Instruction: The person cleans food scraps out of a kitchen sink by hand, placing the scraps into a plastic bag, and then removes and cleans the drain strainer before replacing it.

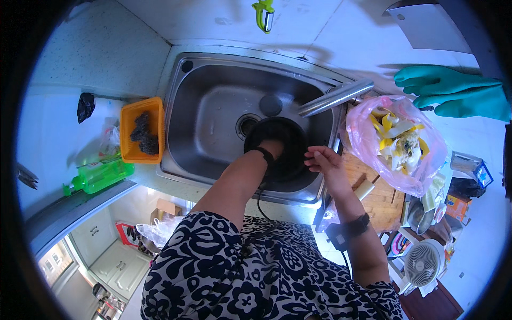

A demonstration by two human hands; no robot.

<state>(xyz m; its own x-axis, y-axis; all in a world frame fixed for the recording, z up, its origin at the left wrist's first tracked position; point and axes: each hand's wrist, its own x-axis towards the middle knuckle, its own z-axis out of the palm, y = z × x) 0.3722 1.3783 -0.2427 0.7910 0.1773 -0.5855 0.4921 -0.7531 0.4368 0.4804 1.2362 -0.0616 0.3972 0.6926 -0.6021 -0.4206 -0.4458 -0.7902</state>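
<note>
A black round bowl [298, 138] rests at the right side of the stainless steel sink [212, 108]. My left hand [274, 149] reaches down into this bowl; its fingers are lost in the dark interior, so any hold is hidden. Just outside the bowl's right rim hovers my right hand [326, 160], its fingers loosely bent and nothing visible in them. Behind the bowl, the metal faucet spout [336, 98] slants over the sink. The drain [247, 126] shows at the bowl's left edge.
Left of the sink stand an orange basket [125, 132] with steel wool scourers [146, 134] and a green soap bottle [102, 176]. At right, a pink plastic bag [360, 160] of peelings sits by a wooden cutting board [384, 206]. Teal rubber gloves [452, 90] and a green peeler [264, 16] hang behind.
</note>
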